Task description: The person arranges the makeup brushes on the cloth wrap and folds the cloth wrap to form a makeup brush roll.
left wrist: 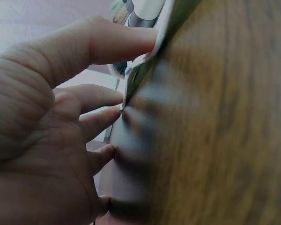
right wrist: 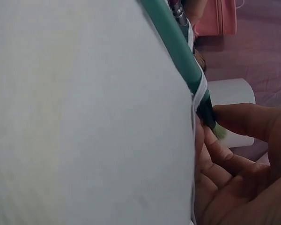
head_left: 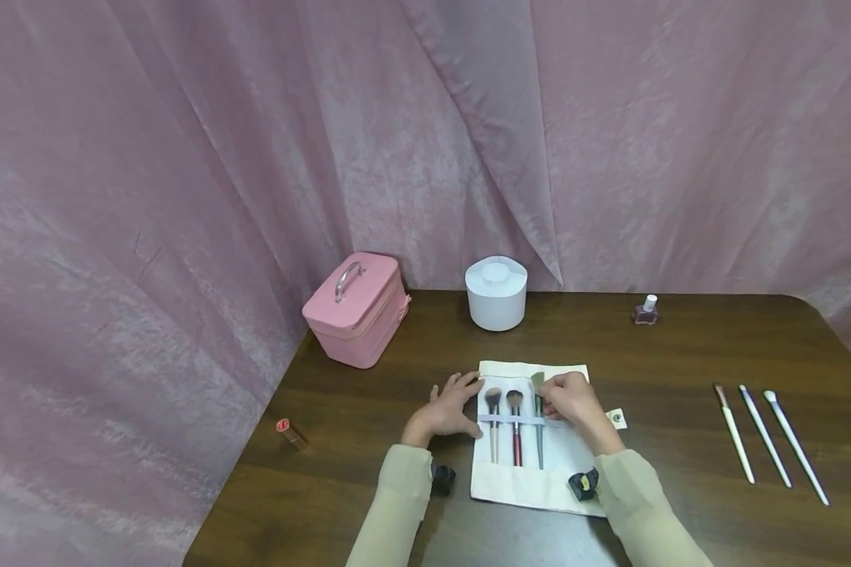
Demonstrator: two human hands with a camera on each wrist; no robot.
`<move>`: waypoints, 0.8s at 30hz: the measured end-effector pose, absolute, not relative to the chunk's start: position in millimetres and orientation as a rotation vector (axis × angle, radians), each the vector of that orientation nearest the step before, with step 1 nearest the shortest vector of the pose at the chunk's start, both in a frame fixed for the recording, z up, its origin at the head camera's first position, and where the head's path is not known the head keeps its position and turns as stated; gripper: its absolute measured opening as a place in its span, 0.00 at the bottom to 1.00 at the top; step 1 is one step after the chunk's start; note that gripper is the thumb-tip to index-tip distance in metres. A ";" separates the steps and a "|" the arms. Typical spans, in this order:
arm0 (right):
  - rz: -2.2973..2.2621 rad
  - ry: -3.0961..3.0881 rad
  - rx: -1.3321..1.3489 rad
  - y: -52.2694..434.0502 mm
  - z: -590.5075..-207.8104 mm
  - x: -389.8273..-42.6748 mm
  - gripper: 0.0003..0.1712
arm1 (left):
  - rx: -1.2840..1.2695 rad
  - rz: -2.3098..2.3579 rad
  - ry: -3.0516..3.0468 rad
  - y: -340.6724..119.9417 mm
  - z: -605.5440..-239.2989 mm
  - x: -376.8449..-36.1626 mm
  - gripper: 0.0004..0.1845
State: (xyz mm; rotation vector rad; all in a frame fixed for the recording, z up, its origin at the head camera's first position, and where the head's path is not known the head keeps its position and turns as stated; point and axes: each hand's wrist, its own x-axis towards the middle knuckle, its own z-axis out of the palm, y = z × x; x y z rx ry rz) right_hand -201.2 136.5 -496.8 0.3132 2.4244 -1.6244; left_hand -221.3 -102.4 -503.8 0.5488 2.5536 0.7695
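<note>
A: Where do we find the green brush (head_left: 539, 425)?

B: It lies on the white cloth roll (head_left: 560, 472) in the middle of the table (head_left: 681, 354), tucked under the roll's elastic band (head_left: 510, 420), to the right of 2 other brushes: a pale-handled brush (head_left: 493, 429) and a red-handled brush (head_left: 516, 433).

A: And our right hand (head_left: 570, 400)?

B: It rests on the roll at the green brush's head. In the right wrist view, the fingers (right wrist: 239, 119) curl in and pinch the brush (right wrist: 189, 70) near its bristles, just past the band.

A: Our left hand (head_left: 448, 409)?

B: It sits at the left edge of the roll, fingers spread and fairly straight. In the left wrist view, the fingertips (left wrist: 136, 42) press the cloth's edge (left wrist: 140, 70) against the table, with nothing gripped.

A: What else do we see?

B: A pink case (head_left: 356, 309) with a handle stands at the back left, a white round container (head_left: 496, 293) behind the roll, and a small nail polish bottle (head_left: 645, 310) at the back right. 3 white-handled brushes (head_left: 766, 441) lie side by side well apart to the right. A lipstick (head_left: 291, 434) lies near the left edge of the table. Pink curtain (head_left: 255, 157) hangs behind everything.
</note>
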 end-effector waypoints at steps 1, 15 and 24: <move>-1.613 2.440 0.302 137.1 -496.6 -200.6 0.12 | 0.547 0.769 2.555 -102.1 -503.6 -221.2 0.48; -1.351 2.586 0.203 138.2 -489.8 -194.6 0.11 | 0.534 0.746 2.560 -99.7 -500.4 -221.5 0.48; -1.180 2.688 0.168 134.0 -487.8 -191.2 0.16 | 0.536 0.749 2.567 -100.9 -502.8 -221.6 0.48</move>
